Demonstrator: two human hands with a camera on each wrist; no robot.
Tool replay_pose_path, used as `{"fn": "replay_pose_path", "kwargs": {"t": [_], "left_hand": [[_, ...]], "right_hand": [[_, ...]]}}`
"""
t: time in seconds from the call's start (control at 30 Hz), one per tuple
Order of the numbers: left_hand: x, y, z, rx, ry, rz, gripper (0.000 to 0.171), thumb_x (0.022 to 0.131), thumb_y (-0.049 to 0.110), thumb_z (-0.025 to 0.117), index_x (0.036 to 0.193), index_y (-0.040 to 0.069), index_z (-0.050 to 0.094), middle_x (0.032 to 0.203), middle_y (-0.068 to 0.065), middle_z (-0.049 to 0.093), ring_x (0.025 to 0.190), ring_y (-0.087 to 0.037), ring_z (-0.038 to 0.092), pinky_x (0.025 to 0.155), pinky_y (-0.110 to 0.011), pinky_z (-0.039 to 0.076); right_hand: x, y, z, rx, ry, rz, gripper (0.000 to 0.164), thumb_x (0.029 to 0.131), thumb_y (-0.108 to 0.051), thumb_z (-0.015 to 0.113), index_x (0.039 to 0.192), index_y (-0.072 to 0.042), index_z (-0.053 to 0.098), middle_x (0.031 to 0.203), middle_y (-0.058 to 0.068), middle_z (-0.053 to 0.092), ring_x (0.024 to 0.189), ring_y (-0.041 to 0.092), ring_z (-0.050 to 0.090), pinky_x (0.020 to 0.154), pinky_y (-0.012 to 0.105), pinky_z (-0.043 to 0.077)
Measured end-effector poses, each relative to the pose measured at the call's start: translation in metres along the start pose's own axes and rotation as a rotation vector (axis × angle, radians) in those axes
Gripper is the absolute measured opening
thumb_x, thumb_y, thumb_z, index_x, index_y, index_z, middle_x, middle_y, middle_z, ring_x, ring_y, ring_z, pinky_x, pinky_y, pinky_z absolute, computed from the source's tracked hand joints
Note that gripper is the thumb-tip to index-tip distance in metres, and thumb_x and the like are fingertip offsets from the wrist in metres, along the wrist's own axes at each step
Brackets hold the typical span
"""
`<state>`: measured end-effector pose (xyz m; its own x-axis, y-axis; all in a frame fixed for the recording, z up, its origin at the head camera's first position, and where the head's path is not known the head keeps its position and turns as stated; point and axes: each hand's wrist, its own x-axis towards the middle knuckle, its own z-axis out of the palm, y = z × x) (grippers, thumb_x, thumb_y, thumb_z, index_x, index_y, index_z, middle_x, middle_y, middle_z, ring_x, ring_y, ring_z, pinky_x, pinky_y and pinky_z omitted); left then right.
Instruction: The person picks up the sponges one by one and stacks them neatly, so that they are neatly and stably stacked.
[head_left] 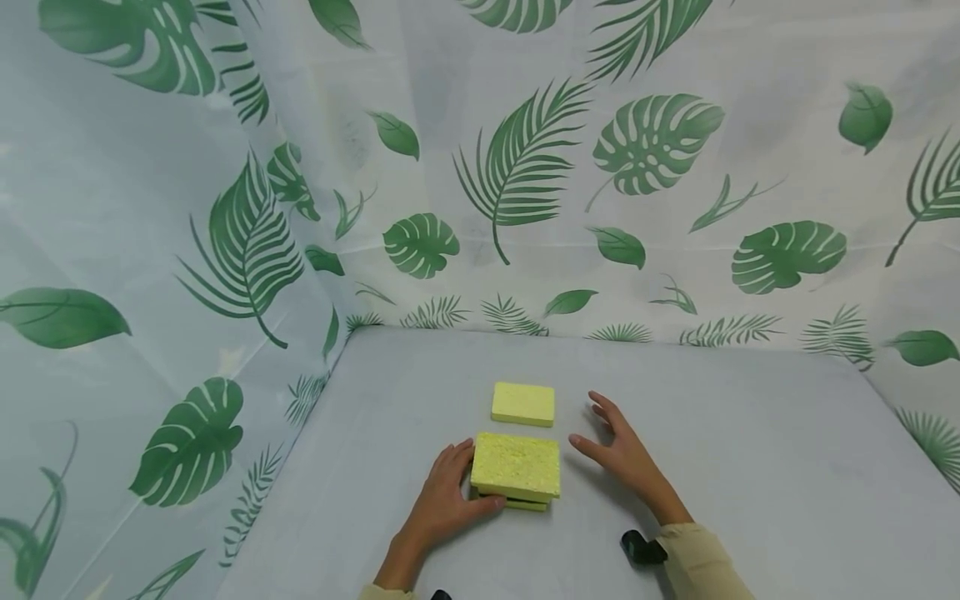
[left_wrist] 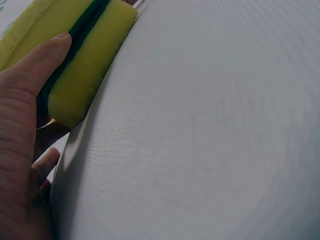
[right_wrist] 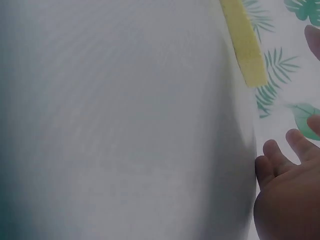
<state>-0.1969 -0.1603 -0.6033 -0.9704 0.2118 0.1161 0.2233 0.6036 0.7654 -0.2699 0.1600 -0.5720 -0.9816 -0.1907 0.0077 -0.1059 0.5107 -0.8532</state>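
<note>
Standing on the table (head_left: 787, 467), the stacked sponges (head_left: 516, 464) are in the grip of the left hand (head_left: 447, 502), its thumb on their near side. Just beside them, the right hand (head_left: 625, 454) has its fingers spread, its grip holding nothing; a lone sponge (head_left: 522, 403) lies beyond. They look light, soft and hardly fragile; a gentle hold on both short ends, spanning the dark layer (left_wrist: 82, 37), should keep the stack aligned.

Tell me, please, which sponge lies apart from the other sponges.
The far yellow sponge, which lies alone; the two nearer sponges are stacked one upon another, gripped by the left hand.
</note>
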Motion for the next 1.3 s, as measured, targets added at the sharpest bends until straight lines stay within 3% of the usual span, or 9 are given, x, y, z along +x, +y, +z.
{"fn": "replay_pose_path", "kwargs": {"t": [0.77, 1.07, 1.3], "left_hand": [[0.000, -0.001, 0.001, -0.004, -0.002, 0.000, 0.092, 0.085, 0.061, 0.084, 0.156, 0.012, 0.054, 0.163, -0.015, 0.047, 0.154, -0.046, 0.032, 0.122, -0.066, 0.030], [0.001, -0.003, 0.002, -0.006, -0.010, -0.010, 0.092, 0.085, 0.063, 0.083, 0.157, 0.012, 0.053, 0.164, -0.014, 0.046, 0.155, -0.045, 0.031, 0.122, -0.066, 0.030], [0.002, -0.003, 0.002, -0.007, -0.013, -0.014, 0.094, 0.086, 0.065, 0.081, 0.158, 0.013, 0.051, 0.165, -0.013, 0.045, 0.155, -0.044, 0.031, 0.122, -0.067, 0.030]], "right_hand": [[0.035, -0.007, 0.017, -0.047, -0.074, 0.030, 0.099, 0.096, -0.045, 0.081, 0.168, -0.007, 0.026, 0.172, 0.026, 0.024, 0.160, 0.045, 0.017, 0.127, 0.065, 0.017], [0.046, -0.007, 0.025, -0.084, -0.080, -0.016, 0.095, 0.094, -0.043, 0.083, 0.166, -0.006, 0.033, 0.171, 0.024, 0.031, 0.158, 0.046, 0.023, 0.126, 0.067, 0.020], [0.054, -0.011, 0.031, -0.122, -0.079, -0.053, 0.093, 0.093, -0.039, 0.083, 0.164, 0.000, 0.036, 0.168, 0.025, 0.036, 0.156, 0.047, 0.027, 0.123, 0.068, 0.011]]}}
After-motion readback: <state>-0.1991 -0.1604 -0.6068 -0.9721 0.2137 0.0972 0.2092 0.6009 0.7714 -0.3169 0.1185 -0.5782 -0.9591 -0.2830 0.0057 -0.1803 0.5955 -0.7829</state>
